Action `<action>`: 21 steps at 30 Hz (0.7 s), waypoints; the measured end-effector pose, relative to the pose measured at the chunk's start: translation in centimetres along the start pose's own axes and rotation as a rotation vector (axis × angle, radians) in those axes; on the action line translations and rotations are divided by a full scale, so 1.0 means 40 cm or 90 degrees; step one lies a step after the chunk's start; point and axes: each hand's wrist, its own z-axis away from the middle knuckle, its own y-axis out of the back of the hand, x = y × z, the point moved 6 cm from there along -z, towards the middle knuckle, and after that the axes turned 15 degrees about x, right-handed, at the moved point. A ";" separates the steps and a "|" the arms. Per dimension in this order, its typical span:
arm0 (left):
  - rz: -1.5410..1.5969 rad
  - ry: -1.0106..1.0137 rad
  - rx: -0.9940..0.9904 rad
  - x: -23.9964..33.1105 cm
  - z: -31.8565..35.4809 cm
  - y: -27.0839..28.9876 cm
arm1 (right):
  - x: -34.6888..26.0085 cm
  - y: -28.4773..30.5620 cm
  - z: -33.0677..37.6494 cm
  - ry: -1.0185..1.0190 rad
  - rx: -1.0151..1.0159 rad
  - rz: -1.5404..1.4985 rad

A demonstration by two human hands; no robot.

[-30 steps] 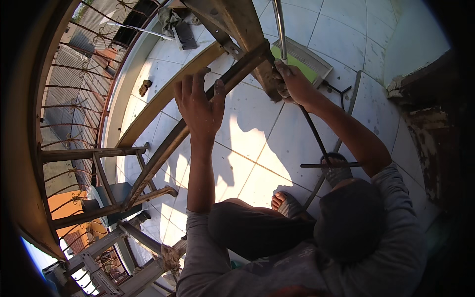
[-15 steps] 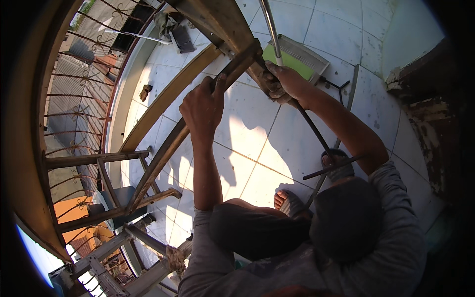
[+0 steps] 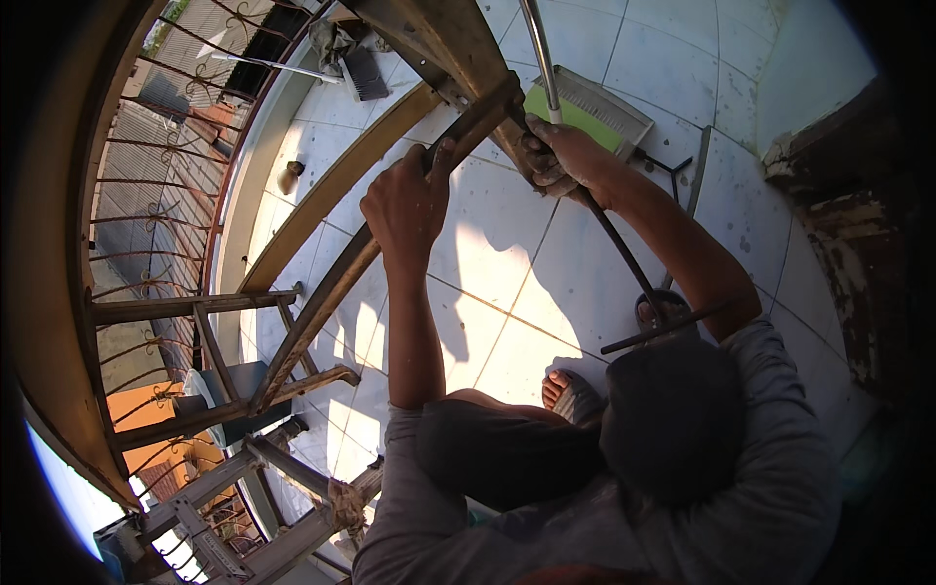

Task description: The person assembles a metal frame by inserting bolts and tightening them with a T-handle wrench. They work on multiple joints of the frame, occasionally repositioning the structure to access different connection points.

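My left hand (image 3: 408, 203) is closed round a long brown rail (image 3: 327, 288) that slants up from the lower left to a joint with a wide brown beam (image 3: 444, 39). My right hand (image 3: 575, 161) is closed just below that joint, its fingers curled round a dark metal rod (image 3: 624, 255) where the rod meets the beam's end. From my right hand the rod runs down toward my foot, ending in a crossbar (image 3: 634, 341). Part of the joint is hidden by my right hand's fingers.
A ladder-like frame (image 3: 200, 310) stands at left, in front of a curled metal railing (image 3: 161, 185). A green and grey dustpan (image 3: 600, 102) and a metal pole (image 3: 539, 54) are beyond my right hand. Far left, a brush (image 3: 364, 75) lies on the tiles.
My hands keep their holds, and the view shifts slightly. The small brown thing on the tiles at far left looks blurred and differently shaped now.
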 end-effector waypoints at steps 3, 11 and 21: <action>-0.014 -0.031 0.049 -0.001 0.003 -0.004 | -0.007 0.012 -0.005 -0.002 -0.007 0.041; -0.032 0.001 -0.019 -0.007 -0.001 -0.004 | -0.014 0.011 -0.026 0.114 0.069 0.230; -0.037 -0.030 -0.033 0.020 -0.007 -0.034 | 0.280 0.388 -0.159 0.188 0.353 0.161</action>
